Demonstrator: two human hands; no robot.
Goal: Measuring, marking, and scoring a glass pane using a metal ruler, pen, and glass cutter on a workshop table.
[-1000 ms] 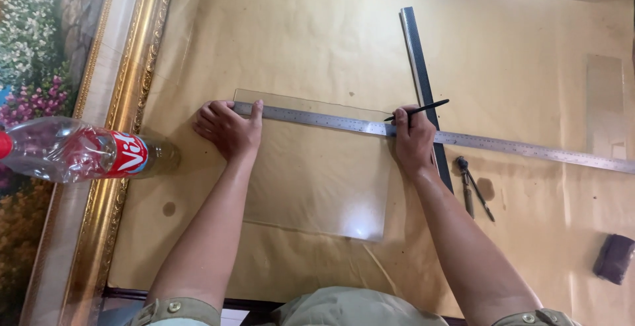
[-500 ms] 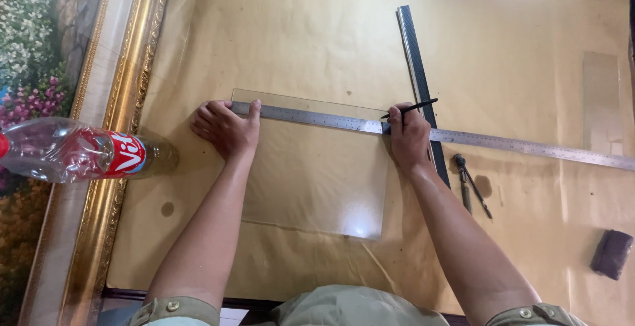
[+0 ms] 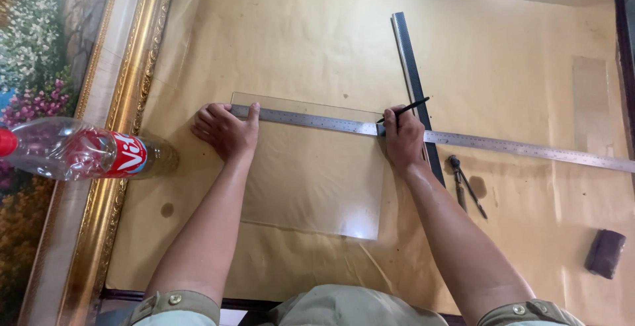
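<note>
My left fingers point(image 3: 213, 118) lie spread and flat, the left hand point(image 3: 225, 129) pressing the end of the long steel ruler point(image 3: 317, 120) onto the clear rectangular glass sheet point(image 3: 311, 174), which would keep the straightedge from sliding. My right hand point(image 3: 403, 137) pinches a thin black pen-like tool point(image 3: 405, 108) at the sheet's right edge, tip against the ruler. The glass sits mid-table on tan paper point(image 3: 297, 41), toward the near edge. A black straightedge point(image 3: 410, 61) lies beyond.
</note>
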